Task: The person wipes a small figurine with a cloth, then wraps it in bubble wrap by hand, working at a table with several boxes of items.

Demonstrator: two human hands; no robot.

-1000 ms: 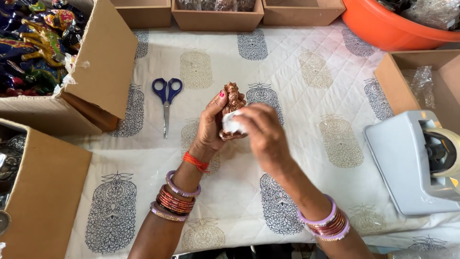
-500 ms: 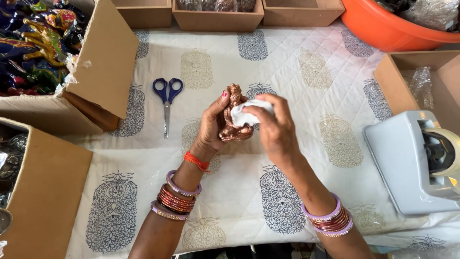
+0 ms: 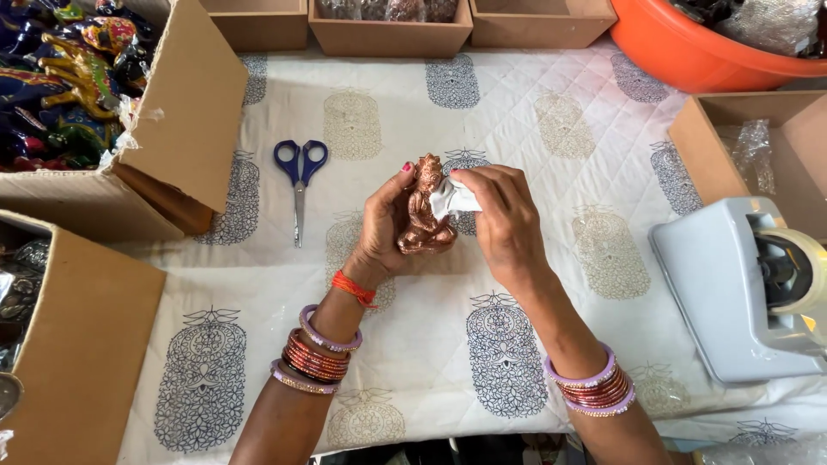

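Tabletop (image 3: 534, 129), covered with a white cloth printed in blue and tan motifs, fills the view. At far right stands an orange tub (image 3: 689, 52); below it an open cardboard box (image 3: 715, 146) holding clear wrap, and at near right a grey tape dispenser (image 3: 732, 293). At left, two cardboard boxes: the far one (image 3: 172, 112) filled with brightly painted figurines, the near one (image 3: 86, 344) with its contents mostly hidden. Three shallow trays (image 3: 388, 34) line the far edge. Blue-handled scissors (image 3: 299, 185) lie flat on the cloth, left of the hands and apart from them.

At centre, raised above the cloth, is a copper-coloured figurine (image 3: 424, 211), held upright. The left hand (image 3: 383, 224) cups it from the left, wrist bent back, thumb up along its side, grip closed around its body. The right hand (image 3: 504, 220) comes in from the right with knuckles upward, its fingertips pinching a small white cloth or paper wad (image 3: 452, 200) that presses against the figurine's upper right side. Both forearms rise from the near edge and carry stacked bangles.

Judged from this pose, wiping or wrapping is underway: the wad covers only a small patch, most of the figurine is bare, and no tape or outer wrap is on it yet.
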